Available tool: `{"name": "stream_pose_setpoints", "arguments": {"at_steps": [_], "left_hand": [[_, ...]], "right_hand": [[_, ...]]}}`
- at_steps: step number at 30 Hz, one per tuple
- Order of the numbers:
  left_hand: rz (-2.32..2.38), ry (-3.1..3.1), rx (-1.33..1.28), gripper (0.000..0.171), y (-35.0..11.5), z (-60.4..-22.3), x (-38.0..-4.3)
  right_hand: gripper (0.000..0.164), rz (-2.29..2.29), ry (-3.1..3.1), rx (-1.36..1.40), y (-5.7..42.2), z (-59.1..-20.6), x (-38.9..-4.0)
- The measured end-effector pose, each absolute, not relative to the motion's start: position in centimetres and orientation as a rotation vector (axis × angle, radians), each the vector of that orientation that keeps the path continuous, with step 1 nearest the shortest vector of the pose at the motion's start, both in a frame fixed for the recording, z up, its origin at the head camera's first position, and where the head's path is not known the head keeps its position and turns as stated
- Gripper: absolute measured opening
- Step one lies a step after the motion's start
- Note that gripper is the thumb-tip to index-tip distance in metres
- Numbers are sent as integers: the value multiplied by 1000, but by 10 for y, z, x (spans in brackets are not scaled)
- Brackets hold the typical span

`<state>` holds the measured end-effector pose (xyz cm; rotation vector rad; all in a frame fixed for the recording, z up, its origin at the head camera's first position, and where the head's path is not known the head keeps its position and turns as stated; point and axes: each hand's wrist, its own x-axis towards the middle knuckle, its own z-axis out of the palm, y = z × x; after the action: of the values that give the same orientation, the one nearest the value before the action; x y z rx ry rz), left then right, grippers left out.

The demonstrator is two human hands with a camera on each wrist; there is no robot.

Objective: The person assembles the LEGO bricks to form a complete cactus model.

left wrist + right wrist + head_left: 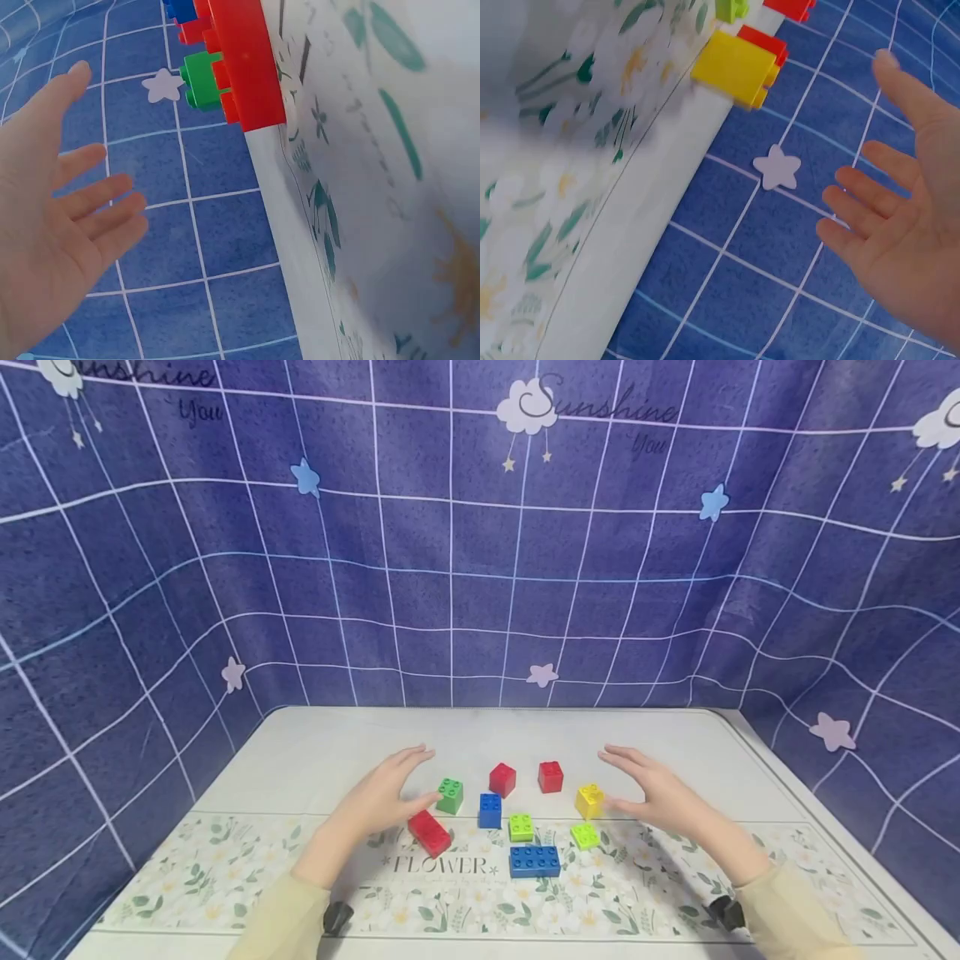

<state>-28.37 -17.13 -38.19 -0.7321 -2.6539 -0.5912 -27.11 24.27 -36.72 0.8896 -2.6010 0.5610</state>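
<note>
Both hands are raised over the table at either side of a loose group of toy building bricks. My left hand (384,795) has its fingers extended and holds nothing; nearest it are a green brick (450,796) and a long red brick (430,833). On the other side my right hand (654,789) is spread and bare, close to a yellow brick (590,801). Between the hands lie a small blue brick (490,811), two red bricks, one left (502,780) and one right (551,777), a lime brick (521,827), a flatter lime brick (585,836) and a long blue brick (534,862).
The white table (337,735) carries a flower-printed band with the word FLOWER across its front. A dark blue curtain (480,543) with white grid lines, stars and clouds encloses the back and both sides.
</note>
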Motion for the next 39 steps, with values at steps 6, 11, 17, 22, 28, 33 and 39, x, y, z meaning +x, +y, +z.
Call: {"name": "stream_pose_setpoints", "arguments": {"at_steps": [6,11,17,22,28,33,39], "left_hand": [[-724,-2652,-736,58,-165,-383,-289],[-834,-2634,-751,52,-160,-385,-292],[-914,-2624,-773,48,-150,-386,-297],[-942,-2649,-782,41,-140,-386,-297],[-931,-2690,-785,37,-130,-389,-299],[-986,-2691,-815,36,-124,-391,-300],[-989,-2716,-841,35,-119,-399,-301]], "right_hand": [[64,582,-2576,939,232,-369,-270],[61,608,-2602,949,221,-370,-269],[57,621,-2639,977,210,-370,-267],[49,601,-2646,1012,203,-372,-266],[45,626,-2650,1084,195,-375,-264],[44,651,-2706,1100,190,-378,-262],[42,635,-2779,1118,182,-383,-260]]}}
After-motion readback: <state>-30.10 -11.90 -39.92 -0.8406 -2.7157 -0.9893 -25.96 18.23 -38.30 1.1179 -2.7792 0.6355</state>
